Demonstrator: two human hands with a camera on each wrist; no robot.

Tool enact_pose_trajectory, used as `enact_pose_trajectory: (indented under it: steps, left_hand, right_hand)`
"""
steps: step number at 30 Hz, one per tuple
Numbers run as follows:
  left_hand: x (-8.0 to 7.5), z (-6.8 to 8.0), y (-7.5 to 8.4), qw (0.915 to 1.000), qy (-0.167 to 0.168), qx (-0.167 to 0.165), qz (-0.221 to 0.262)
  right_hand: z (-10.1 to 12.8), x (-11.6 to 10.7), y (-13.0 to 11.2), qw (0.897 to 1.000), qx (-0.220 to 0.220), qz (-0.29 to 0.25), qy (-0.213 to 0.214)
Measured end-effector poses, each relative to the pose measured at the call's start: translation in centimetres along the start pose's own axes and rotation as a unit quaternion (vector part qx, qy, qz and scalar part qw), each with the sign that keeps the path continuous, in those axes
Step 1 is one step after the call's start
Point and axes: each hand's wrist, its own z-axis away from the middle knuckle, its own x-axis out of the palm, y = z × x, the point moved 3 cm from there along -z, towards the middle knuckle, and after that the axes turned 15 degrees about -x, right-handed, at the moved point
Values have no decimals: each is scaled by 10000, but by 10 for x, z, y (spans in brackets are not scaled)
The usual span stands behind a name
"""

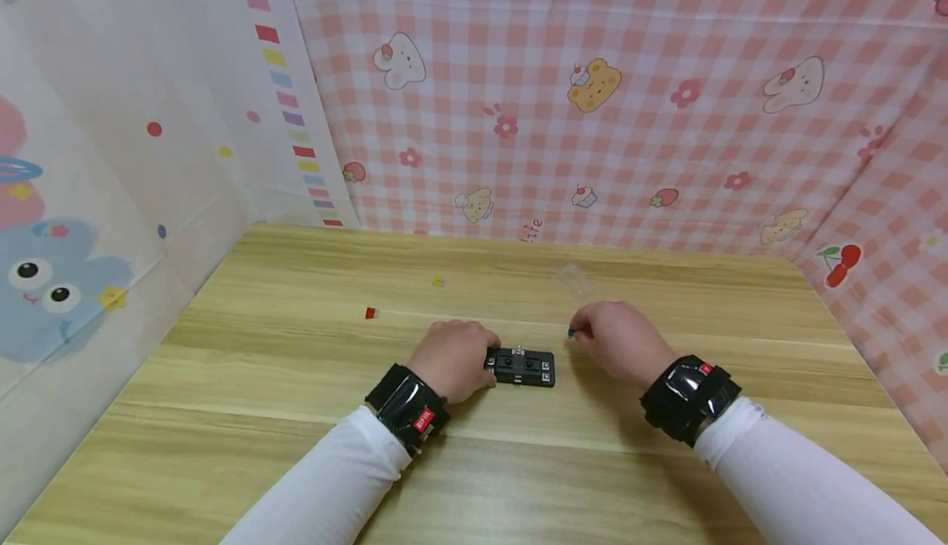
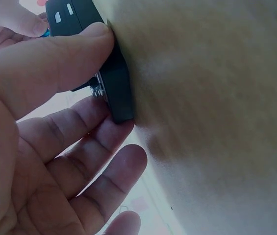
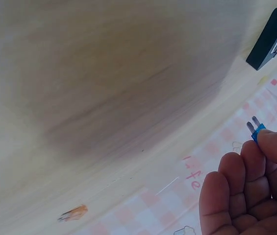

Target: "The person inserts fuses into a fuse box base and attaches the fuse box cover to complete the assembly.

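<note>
My left hand (image 1: 455,360) grips the left end of a black fuse holder block (image 1: 524,379), thumb on one long side and fingers on the other. Metal screw terminals (image 2: 96,87) show on the block, which lies flat on the table. To the right of it, a little above the tabletop, my right hand (image 1: 622,343) pinches a small blue blade fuse (image 3: 258,132) between thumb and forefinger. The fuse's two metal prongs stick out beyond the fingertips, apart from the block. Farther back lie a red blade fuse (image 1: 371,313) and a yellow blade fuse (image 1: 439,281).
A clear plastic piece (image 1: 574,279) lies behind my right hand. In the right wrist view a small orange-brown thing (image 3: 73,214) shows on the tabletop (image 1: 474,479); its kind is unclear. Printed cloth (image 1: 533,150) hangs along the table's back edge and both sides.
</note>
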Motion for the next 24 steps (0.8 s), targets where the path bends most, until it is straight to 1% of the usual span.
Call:
enact_pose_trajectory:
  steps: [9,16,24]
  left_hand:
    - [0,0,0,10000,-12,-5,7]
    - [0,-1,0,10000,-56,-37,32]
    - [0,-2,0,10000,-60,30,-17]
  right_hand:
    - [-3,1,-12,9999,-111,5,3]
    - [-7,1,-22,9997,-229,-129,23]
    - [-11,3,-35,9991,-189,-375,41]
